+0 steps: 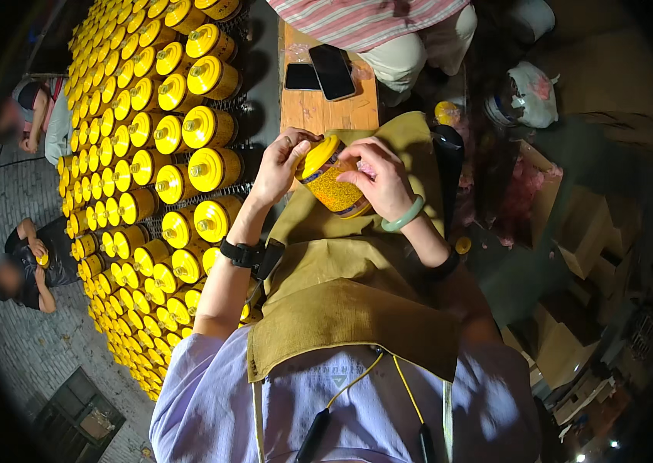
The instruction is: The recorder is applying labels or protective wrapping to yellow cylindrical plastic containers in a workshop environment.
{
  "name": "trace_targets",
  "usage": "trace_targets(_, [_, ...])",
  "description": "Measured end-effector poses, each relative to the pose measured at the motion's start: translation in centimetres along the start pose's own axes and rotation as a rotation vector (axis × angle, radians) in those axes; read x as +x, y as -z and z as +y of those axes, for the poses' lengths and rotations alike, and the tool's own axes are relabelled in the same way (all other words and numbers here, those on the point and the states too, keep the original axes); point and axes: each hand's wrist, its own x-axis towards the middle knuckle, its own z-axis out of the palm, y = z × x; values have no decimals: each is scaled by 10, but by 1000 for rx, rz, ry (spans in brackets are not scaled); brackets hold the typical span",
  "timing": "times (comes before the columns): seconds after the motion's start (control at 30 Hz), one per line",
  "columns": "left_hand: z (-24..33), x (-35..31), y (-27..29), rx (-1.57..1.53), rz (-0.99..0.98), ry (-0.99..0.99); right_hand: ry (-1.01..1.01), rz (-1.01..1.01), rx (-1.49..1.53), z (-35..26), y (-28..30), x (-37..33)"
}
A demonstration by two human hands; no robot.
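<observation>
In front of me, above my apron-covered lap, a yellow canister (335, 189) is tilted, its lid end up and to the left. Its side carries a dense speckled pattern with dark bands near both ends. My left hand (280, 166) is closed round the lid end, fingers and thumb on its edge. Close against the canister's other side is my right hand (384, 179), fingers curled and thumb near the patterned wall. A pinkish see-through scrap (366, 167) shows within those curled fingers. Whether the right fingertips also press on the canister is hard to make out.
To my left stand dense rows of similar yellow canisters (214, 170) on a wire rack. Two phones (332, 71) lie on a wooden bench (318, 112) ahead, beside a seated person (396, 38). Cardboard boxes (585, 228) and pink scraps (523, 189) are at right. Two people work beyond the rack.
</observation>
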Motion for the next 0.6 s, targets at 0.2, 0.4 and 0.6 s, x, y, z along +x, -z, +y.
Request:
trace_targets(0.2, [13, 1, -9, 161, 47, -67, 146, 37, -273, -6, 5, 3])
trace_targets(0.4, [28, 0, -22, 188, 203, 60, 173, 100, -266, -3, 8, 1])
trace_targets(0.6, [28, 2, -30, 313, 249, -31, -227, 60, 88, -14, 10, -3])
